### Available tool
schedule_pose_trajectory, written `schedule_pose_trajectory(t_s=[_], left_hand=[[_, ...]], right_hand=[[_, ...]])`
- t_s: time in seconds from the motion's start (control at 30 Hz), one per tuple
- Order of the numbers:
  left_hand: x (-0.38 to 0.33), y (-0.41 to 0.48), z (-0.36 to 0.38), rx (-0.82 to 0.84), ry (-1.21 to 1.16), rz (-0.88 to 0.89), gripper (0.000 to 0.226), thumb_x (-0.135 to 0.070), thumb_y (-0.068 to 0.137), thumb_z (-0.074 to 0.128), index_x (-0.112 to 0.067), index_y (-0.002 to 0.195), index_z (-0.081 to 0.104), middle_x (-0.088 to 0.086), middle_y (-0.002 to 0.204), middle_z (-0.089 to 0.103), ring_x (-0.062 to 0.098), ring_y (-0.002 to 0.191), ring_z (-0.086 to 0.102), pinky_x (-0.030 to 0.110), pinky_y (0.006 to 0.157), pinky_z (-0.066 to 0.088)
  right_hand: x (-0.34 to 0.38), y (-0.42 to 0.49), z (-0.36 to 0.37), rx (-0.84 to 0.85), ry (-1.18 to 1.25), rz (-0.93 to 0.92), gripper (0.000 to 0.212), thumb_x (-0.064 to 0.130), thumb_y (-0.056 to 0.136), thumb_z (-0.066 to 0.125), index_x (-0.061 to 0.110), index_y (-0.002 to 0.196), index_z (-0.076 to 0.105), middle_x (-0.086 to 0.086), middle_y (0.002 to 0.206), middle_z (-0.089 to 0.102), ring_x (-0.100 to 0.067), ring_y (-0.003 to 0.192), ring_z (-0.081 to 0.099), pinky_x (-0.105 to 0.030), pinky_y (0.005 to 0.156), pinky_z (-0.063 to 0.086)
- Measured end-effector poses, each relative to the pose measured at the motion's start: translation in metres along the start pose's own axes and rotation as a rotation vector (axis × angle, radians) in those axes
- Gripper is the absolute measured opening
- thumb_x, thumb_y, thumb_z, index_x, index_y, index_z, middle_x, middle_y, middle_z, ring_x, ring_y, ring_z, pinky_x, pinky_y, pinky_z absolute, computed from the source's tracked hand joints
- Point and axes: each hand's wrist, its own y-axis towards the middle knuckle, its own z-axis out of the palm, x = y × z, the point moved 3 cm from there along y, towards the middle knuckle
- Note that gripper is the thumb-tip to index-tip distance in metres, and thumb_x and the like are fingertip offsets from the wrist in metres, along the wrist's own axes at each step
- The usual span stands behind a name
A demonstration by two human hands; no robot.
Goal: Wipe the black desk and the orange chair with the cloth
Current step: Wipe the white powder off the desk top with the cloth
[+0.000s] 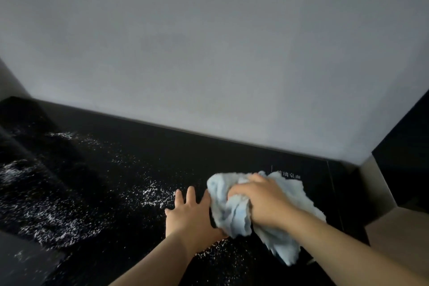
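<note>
On black desk (116, 169): right hand (260, 202) grips cloth (232, 213); left hand (190, 213) flat, fingers spread; white lettering (289, 175) possibly Chinese.

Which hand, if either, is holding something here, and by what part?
The right hand grips the light blue cloth around its bunched middle, pressing it on the black desk. The left hand holds nothing; it lies flat on the desk, fingers spread.

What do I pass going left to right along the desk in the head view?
White specks on the black desk → left hand, flat on the surface → light blue cloth gripped by the right hand.
</note>
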Motion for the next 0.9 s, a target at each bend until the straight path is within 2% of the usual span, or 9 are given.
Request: schedule_pose_trajectory(t_s=[0.07, 0.13, 0.2, 0.3, 0.43, 0.57, 0.63, 0.73, 0.9], left_hand=[[0.001, -0.001, -0.001, -0.006, 0.003, 0.000, 0.100, -0.075, 0.073, 0.052, -0.034, 0.150, 0.003, 0.003, 0.158, -0.003, 0.034, 0.145, -0.005, 0.054, 0.112, 0.025], [0.002, 0.000, 0.000, 0.001, 0.032, -0.004, 0.102, -0.076, 0.073, 0.051, -0.033, 0.150, -0.001, 0.003, 0.159, -0.006, 0.033, 0.146, -0.006, 0.053, 0.113, 0.025], [0.002, -0.001, -0.001, 0.010, 0.044, -0.006, 0.103, -0.077, 0.074, 0.050, -0.033, 0.150, -0.004, 0.003, 0.159, -0.007, 0.033, 0.146, -0.007, 0.052, 0.113, 0.025], [0.000, 0.000, -0.001, 0.019, 0.044, -0.004, 0.103, -0.076, 0.074, 0.050, -0.032, 0.150, -0.005, 0.004, 0.159, -0.008, 0.033, 0.146, -0.007, 0.052, 0.114, 0.025], [0.001, 0.000, 0.000, -0.006, 0.040, -0.008, 0.102, -0.076, 0.074, 0.049, -0.033, 0.150, -0.003, 0.003, 0.159, -0.006, 0.032, 0.146, -0.006, 0.051, 0.113, 0.026], [0.002, -0.002, 0.001, -0.017, 0.040, 0.003, 0.100, -0.076, 0.075, 0.048, -0.033, 0.150, -0.002, 0.003, 0.159, -0.006, 0.032, 0.146, -0.006, 0.051, 0.113, 0.026], [0.003, -0.001, 0.001, -0.011, 0.057, 0.005, 0.101, -0.078, 0.075, 0.047, -0.034, 0.150, -0.003, 0.002, 0.159, -0.007, 0.031, 0.146, -0.006, 0.050, 0.112, 0.028], [0.003, 0.000, 0.002, 0.000, 0.057, 0.005, 0.101, -0.078, 0.075, 0.046, -0.034, 0.150, -0.005, 0.002, 0.159, -0.008, 0.031, 0.146, -0.007, 0.049, 0.111, 0.031], [0.003, -0.003, 0.000, 0.000, 0.050, 0.018, 0.099, -0.076, 0.076, 0.047, -0.034, 0.150, -0.003, 0.001, 0.159, -0.008, 0.029, 0.146, -0.007, 0.047, 0.111, 0.031]], right_hand=[[-0.009, -0.013, -0.008, -0.002, 0.285, -0.009, 0.021, 0.036, 0.081, 0.054, 0.043, 0.098, 0.063, 0.011, 0.096, 0.059, -0.009, 0.095, 0.052, -0.028, 0.083, 0.042], [-0.046, -0.021, -0.026, -0.290, 0.421, 0.150, 0.025, 0.040, 0.071, 0.056, 0.047, 0.095, 0.061, 0.009, 0.097, 0.065, -0.015, 0.094, 0.061, -0.033, 0.082, 0.048], [-0.078, -0.030, -0.036, -0.379, 0.222, 0.421, 0.039, 0.037, 0.075, 0.059, 0.046, 0.113, 0.054, 0.010, 0.123, 0.057, -0.022, 0.114, 0.051, -0.038, 0.092, 0.043], [-0.079, -0.040, -0.019, -0.141, -0.094, 0.617, 0.050, 0.041, 0.085, 0.051, 0.047, 0.131, 0.036, 0.013, 0.147, 0.025, -0.024, 0.129, 0.028, -0.042, 0.102, 0.030], [-0.019, -0.042, 0.003, -0.151, -0.104, 0.300, 0.034, 0.040, 0.085, 0.042, 0.040, 0.118, 0.050, 0.019, 0.127, 0.047, -0.016, 0.116, 0.038, -0.035, 0.090, 0.031], [-0.014, -0.058, -0.010, -0.278, 0.460, 0.204, 0.022, 0.039, 0.076, 0.051, 0.029, 0.090, 0.066, 0.014, 0.081, 0.062, -0.013, 0.084, 0.059, -0.024, 0.070, 0.042], [-0.057, -0.065, -0.022, -0.455, 0.260, 0.449, 0.027, 0.034, 0.081, 0.058, 0.034, 0.107, 0.063, 0.013, 0.103, 0.061, -0.016, 0.100, 0.057, -0.026, 0.082, 0.044], [-0.083, -0.076, -0.013, -0.195, -0.105, 0.673, 0.052, 0.040, 0.085, 0.050, 0.043, 0.134, 0.034, 0.011, 0.143, 0.033, -0.024, 0.127, 0.032, -0.042, 0.101, 0.032], [-0.018, -0.073, 0.009, -0.164, 0.028, 0.280, 0.021, 0.033, 0.082, 0.048, 0.039, 0.100, 0.054, 0.015, 0.104, 0.058, -0.017, 0.101, 0.047, -0.033, 0.086, 0.038]])
